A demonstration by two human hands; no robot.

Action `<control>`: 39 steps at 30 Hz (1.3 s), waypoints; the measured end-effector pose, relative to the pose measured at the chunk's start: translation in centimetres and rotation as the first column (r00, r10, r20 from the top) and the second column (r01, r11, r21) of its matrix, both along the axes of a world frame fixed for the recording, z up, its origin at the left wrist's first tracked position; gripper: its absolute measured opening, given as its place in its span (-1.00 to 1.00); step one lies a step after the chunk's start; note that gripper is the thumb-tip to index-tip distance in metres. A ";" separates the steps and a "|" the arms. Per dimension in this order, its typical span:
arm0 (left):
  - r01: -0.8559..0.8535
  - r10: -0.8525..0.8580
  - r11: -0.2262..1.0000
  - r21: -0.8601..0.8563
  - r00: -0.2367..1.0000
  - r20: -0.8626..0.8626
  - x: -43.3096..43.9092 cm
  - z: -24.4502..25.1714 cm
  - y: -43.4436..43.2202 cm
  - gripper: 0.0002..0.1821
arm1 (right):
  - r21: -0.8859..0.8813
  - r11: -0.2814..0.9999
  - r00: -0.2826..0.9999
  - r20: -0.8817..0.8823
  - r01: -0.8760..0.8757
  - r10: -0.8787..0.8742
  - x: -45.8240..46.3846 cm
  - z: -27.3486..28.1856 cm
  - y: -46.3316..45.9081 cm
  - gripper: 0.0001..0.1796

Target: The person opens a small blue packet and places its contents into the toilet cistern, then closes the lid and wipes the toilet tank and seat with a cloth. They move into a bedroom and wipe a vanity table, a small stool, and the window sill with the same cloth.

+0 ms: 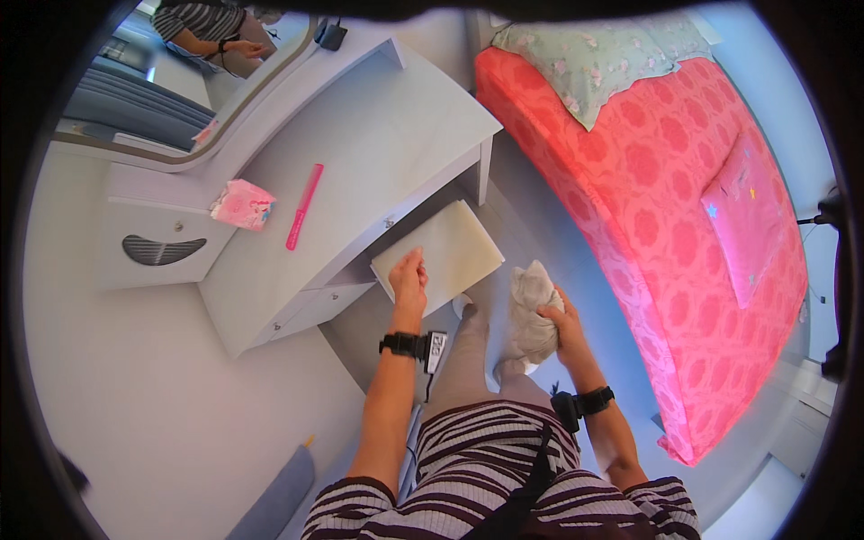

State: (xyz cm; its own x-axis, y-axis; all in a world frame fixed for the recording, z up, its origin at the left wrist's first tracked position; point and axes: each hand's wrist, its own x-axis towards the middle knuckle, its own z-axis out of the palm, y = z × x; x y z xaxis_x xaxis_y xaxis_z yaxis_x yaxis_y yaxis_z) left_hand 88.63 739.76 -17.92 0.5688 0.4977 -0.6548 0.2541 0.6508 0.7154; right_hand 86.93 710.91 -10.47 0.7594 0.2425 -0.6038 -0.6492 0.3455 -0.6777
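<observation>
My right hand (568, 324) grips a bunched greyish-beige cloth (532, 307), held in front of my legs. Its fingers partly wrap around the cloth's right side. My left hand (409, 278) hangs above a cream-topped stool (449, 250), with its fingers curled in and nothing visible in them. Whether that hand touches the stool top cannot be made out. Beyond it stands a white dressing table (378, 135). On the tabletop lie a pink comb (305, 206) and a pink soft plastic packet (244, 204).
A mirror (223, 101) rises behind the dressing table, beside a small white cabinet (158, 233). A black device (331, 34) rests on the ledge. To the right is a bed (648, 175) with a pink-red cover, a floral pillow (594, 61) and a pink cushion (749, 209).
</observation>
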 end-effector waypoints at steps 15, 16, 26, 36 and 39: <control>0.326 -0.322 0.945 0.030 0.943 -0.089 -4.3 -6.2 7.1 -0.74 | -0.283 0.958 0.998 0.013 -0.051 0.057 2.7 0.8 2.3 -0.29; 0.463 -0.441 0.791 0.401 0.885 -0.151 -9.2 -7.4 8.6 -0.72 | -0.309 0.948 0.995 0.034 -0.081 0.095 3.2 0.7 2.5 -0.30; 0.512 -0.219 0.829 -0.225 -0.072 -0.973 -47.6 -10.1 13.9 -0.44 | -0.862 0.503 0.383 0.444 -0.065 0.810 12.9 2.8 13.2 -0.30; 0.015 0.167 0.978 0.206 0.529 -0.832 -30.0 -7.4 3.1 -0.42 | -0.867 0.484 -0.364 0.416 0.116 0.833 18.6 -3.7 29.2 -0.50; -0.079 0.154 0.988 0.133 0.443 -0.883 -27.2 -4.2 1.4 -0.34 | -0.894 0.441 -0.326 0.394 0.080 0.859 21.5 -3.9 26.1 -0.49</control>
